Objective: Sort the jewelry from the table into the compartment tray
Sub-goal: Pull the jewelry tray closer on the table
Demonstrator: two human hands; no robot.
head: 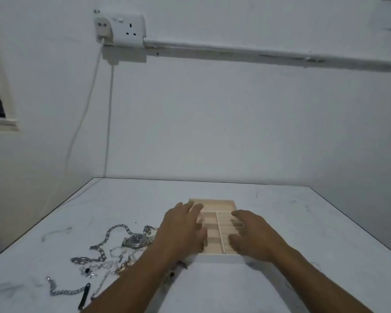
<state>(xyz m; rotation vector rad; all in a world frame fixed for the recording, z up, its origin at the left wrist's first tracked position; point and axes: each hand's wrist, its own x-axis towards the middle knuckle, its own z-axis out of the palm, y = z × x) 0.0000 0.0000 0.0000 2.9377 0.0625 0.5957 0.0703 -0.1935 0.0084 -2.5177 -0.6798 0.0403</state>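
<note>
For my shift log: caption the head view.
Left hand and right hand open over the tray; watch and chains beside it.

A pale wooden tray (pixel 219 258) with compartments sits on the white marbled worktop (pixel 314 227). The person's left grip (pixel 183 229) hangs over its left side and the right grip (pixel 251 233) over its right, fingers spread, holding nothing. Just left of the tray lie tangled silver chains (pixel 99 245) and a wristwatch (pixel 137 240). A white cable (pixel 86 105) hangs from the wall socket (pixel 120 27).
</note>
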